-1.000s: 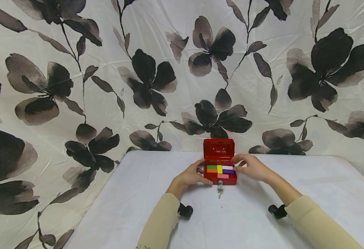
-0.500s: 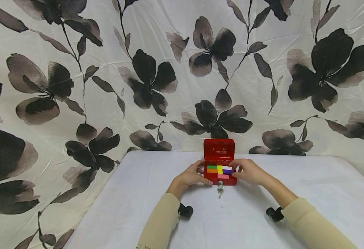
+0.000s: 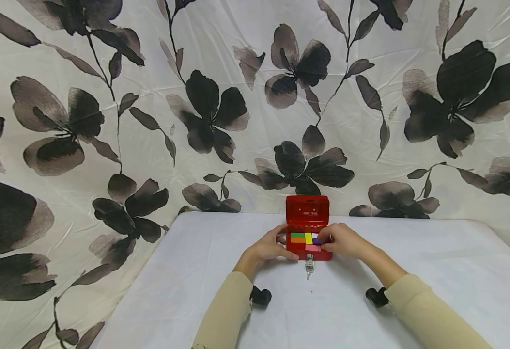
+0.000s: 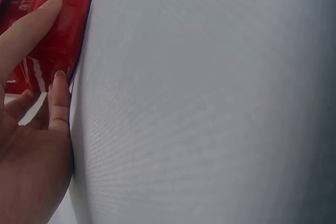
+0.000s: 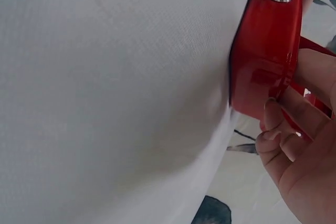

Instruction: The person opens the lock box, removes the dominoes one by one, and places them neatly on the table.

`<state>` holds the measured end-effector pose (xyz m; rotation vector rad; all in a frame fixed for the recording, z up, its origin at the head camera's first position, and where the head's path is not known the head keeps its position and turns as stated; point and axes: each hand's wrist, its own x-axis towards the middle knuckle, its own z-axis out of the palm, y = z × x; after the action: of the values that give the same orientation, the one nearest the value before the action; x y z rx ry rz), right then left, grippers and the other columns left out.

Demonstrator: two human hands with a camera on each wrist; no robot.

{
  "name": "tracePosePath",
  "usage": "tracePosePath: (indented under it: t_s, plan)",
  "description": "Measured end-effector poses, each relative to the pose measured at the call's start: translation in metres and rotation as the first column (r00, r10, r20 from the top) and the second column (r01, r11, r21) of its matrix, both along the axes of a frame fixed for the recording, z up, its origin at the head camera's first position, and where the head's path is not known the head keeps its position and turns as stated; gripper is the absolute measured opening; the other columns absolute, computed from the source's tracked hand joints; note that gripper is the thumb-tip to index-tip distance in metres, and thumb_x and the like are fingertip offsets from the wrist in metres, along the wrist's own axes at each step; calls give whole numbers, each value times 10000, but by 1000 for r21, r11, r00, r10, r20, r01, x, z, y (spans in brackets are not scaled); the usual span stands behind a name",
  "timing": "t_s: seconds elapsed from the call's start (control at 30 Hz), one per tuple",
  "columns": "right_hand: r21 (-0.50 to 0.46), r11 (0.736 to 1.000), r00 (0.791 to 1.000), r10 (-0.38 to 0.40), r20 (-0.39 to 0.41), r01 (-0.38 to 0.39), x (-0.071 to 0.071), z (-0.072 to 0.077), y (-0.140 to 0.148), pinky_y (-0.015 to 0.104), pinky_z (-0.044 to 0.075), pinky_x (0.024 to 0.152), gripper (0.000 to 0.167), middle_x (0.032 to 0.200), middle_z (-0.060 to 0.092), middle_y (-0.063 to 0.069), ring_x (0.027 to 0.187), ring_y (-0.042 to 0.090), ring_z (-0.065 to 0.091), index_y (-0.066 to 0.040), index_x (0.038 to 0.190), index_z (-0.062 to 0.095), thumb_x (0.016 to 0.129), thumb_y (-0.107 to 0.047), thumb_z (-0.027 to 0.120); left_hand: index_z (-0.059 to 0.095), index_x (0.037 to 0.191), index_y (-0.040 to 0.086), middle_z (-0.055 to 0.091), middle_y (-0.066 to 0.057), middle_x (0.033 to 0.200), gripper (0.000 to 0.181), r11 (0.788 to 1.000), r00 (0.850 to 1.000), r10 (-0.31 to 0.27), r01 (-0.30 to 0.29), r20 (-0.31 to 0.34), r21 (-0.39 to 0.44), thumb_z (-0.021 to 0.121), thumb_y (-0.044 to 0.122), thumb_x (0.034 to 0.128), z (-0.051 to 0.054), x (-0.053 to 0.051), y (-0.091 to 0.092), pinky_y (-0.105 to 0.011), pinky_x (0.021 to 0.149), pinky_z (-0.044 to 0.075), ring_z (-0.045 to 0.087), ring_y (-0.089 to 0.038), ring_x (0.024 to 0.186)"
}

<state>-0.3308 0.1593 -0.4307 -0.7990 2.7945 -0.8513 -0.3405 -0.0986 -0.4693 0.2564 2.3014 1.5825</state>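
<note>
A red cash box (image 3: 298,248) stands on the table with its lid (image 3: 298,213) raised. Inside lie a green block (image 3: 298,234), an orange block (image 3: 298,240), a yellow block (image 3: 308,238) and a pink block (image 3: 313,247). Slivers of a white block (image 3: 315,235) and a purple block (image 3: 316,241) show beside the yellow one. My left hand (image 3: 265,247) grips the box's left side, thumb along the front wall. My right hand (image 3: 344,241) reaches over the right rim, its fingertips at the white and purple blocks. Whether they pinch one is hidden.
Keys (image 3: 309,266) hang from the lock on the box's front. White cloth (image 3: 324,310) covers the table. Behind it hangs a floral curtain (image 3: 255,126). Black wrist devices (image 3: 261,296) sit at both cuffs.
My right hand has moved left from the box's right edge to above the blocks, covering most of the white and purple ones. The left hand has stayed put.
</note>
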Motion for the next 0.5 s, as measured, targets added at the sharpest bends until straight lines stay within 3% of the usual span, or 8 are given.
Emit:
tracePosePath:
  t_s: [0.27,0.5]
  plan:
    - [51,998,999,45,-14,-44,-4,2,-1,454,574,906,141,966,733,29,882,205,604,-59,1035,774,896,-35,763,445,1532,230,584,-46,1223,949,1000,1000,2,-2,10,2,937,169,722,-1,0,1,-421,954,529,497,-259,1154]
    - [90,991,995,94,32,-97,-7,9,-3,434,575,898,179,953,733,30,869,172,618,-48,1060,767,890,6,749,440,1530,238,581,-32,1243,962,1000,1000,1,-1,0,-12,941,178,712,-1,0,0,-414,958,544,509,-253,1155]
